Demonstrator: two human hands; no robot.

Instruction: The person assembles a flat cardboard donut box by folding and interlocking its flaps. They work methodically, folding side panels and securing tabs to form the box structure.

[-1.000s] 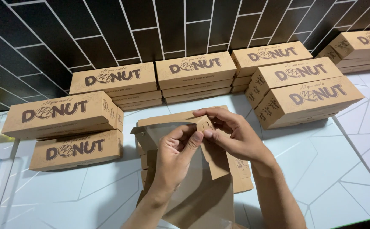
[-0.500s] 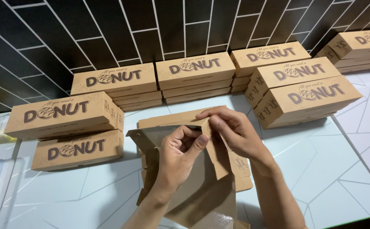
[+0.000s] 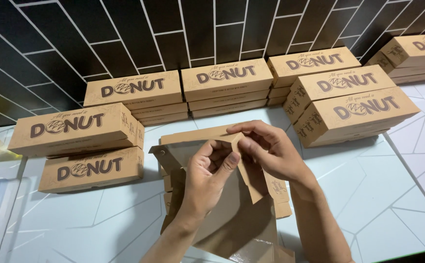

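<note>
Flat, unfolded brown cardboard box blank (image 3: 232, 219), plain kraft inside face turned up, held tilted above the pale table at near centre. Top edge lifted toward the far side, a corner flap pinched up where it meets a folded panel; lower end hanging down toward the near edge. Resting over a short stack of more flat blanks (image 3: 280, 195) just beneath.

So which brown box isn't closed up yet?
The flat, unfolded brown cardboard box in the middle, pinched at its top flap by the left hand and right hand. All the other brown cardboard boxes are folded shut and stacked.
</note>
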